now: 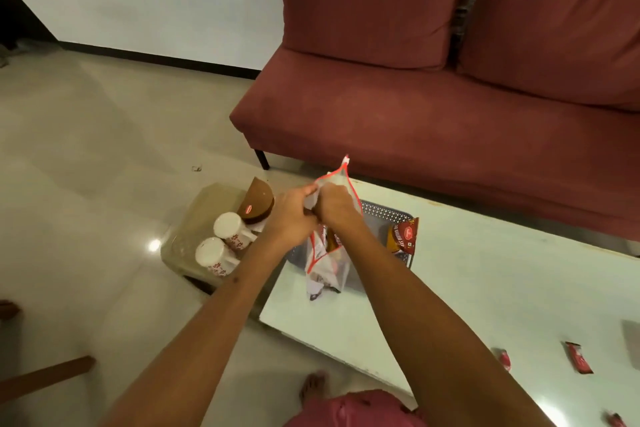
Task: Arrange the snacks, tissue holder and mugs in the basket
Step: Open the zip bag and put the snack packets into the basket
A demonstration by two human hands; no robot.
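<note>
A clear zip pouch [327, 262] with red trim, packed with snacks, hangs upright over the grey perforated basket [384, 213] on the pale table. My left hand [292, 213] and my right hand [334, 204] both pinch its top edge, close together. A red-brown snack packet [403, 236] stands inside the basket at its right. On a low stool to the left stand two white mugs [230, 227] [213, 255] with red flowers, mouths tilted toward me, beside a brown snack packet [256, 199]. I see no tissue holder.
The pale table [485, 288] stretches right; small red sachets [576, 357] [504, 359] lie near its right front. A red sofa [433, 97] runs behind the table. The stool [204, 215] stands on the glossy floor. My foot [311, 385] is under the table's front edge.
</note>
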